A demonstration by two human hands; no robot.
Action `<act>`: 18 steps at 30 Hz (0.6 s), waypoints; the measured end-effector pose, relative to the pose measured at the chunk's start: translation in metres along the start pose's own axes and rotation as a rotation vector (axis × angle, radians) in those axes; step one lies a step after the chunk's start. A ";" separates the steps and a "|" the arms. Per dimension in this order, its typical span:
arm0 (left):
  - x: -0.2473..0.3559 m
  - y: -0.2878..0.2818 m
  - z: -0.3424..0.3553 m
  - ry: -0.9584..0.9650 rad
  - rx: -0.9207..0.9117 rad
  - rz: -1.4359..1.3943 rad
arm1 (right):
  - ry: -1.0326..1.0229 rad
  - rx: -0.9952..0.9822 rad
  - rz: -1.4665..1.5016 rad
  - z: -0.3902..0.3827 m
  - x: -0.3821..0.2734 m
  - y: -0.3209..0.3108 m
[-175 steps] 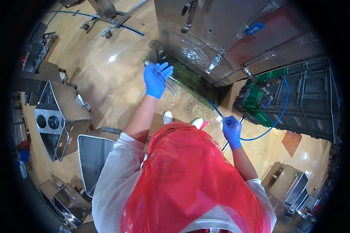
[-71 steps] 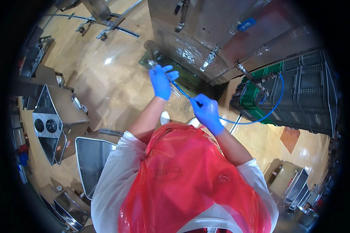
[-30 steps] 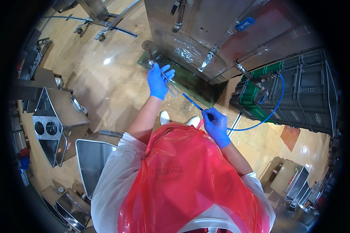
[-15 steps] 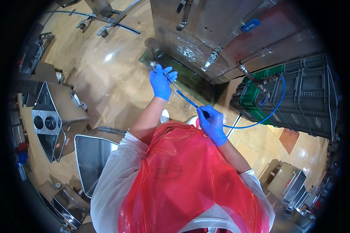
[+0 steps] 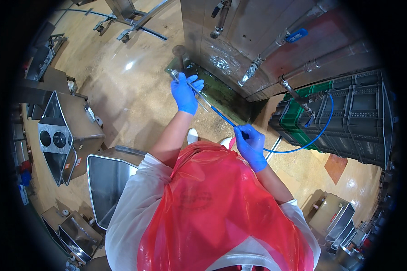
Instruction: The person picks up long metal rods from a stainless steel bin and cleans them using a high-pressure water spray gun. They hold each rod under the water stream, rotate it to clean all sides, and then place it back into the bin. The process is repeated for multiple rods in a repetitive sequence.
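My left hand, in a blue glove, grips a slim metal hose nozzle. Its round metal end points away from me, past the index finger, while the other fingertips stick out to the right. A thin blue hose joins the nozzle's near end, where a second thin metal piece hangs alongside. Nearer to me and to the right, my gloved right hand is closed around the hose. Beyond that hand the hose loops right and up to a pipe fitting with a valve.
A stainless steel wall with pipes and a blue-handled valve rises ahead. Below it lies a wet, greenish drain trough. Grey and green crates stack at right. Metal tubs stand at left, with another metal bin at lower right.
My hands have moved slightly farther apart, the left one a little left and the right one a little right. Both keep their hold, and the view has shifted slightly.
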State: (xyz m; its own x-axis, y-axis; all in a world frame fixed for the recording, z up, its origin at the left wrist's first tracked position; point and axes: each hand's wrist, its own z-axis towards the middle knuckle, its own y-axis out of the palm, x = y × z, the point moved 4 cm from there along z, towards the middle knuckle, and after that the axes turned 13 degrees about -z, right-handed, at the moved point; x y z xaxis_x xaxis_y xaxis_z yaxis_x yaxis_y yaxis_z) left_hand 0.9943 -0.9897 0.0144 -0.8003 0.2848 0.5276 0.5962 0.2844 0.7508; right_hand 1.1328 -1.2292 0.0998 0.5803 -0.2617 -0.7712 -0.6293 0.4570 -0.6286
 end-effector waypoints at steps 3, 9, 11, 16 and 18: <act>-0.026 0.009 -0.020 -0.048 -0.074 0.008 | -0.157 -0.017 -0.207 0.028 -0.010 0.026; -0.011 0.012 -0.008 -0.031 -0.035 0.017 | -0.111 -0.070 -0.172 0.039 -0.017 0.026; -0.004 0.009 -0.006 -0.002 -0.030 0.048 | -0.110 -0.044 -0.132 0.036 -0.011 0.028; -0.022 0.016 -0.023 -0.054 -0.013 0.036 | -0.096 -0.024 -0.141 0.053 -0.018 0.047; -0.021 0.015 -0.025 -0.070 -0.049 0.059 | -0.114 -0.051 -0.116 0.048 -0.015 0.047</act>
State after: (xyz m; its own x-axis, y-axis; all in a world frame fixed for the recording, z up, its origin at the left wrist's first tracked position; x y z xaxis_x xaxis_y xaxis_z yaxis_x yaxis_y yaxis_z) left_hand 1.0190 -1.0141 0.0243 -0.7564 0.3634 0.5438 0.6369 0.2202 0.7388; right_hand 1.1194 -1.1636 0.0866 0.7034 -0.2111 -0.6788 -0.5785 0.3848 -0.7192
